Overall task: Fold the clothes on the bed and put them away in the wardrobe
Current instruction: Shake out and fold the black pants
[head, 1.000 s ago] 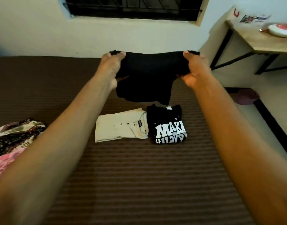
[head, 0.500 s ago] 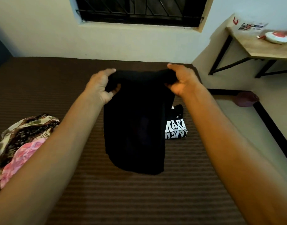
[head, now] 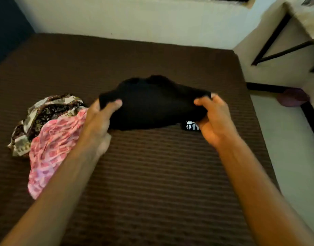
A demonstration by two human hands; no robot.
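From the head view, a plain black garment (head: 152, 102), bunched and sagging in the middle, is low over the brown bed (head: 152, 174). The left hand (head: 97, 121) and right hand (head: 214, 119) each pinch a side edge.

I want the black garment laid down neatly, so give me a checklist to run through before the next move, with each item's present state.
1. Left hand grips the black garment: ok.
2. Right hand grips its other end: ok.
3. Garment spread flat and smooth: not ok, it is bunched between the hands.
4. Clear of the folded black printed shirt: not ok, it covers most of it.
5. Clear of the pink patterned cloth: cannot tell, the left hand hides where they would meet.
6. Bare space on the bed in front of the hands: ok.
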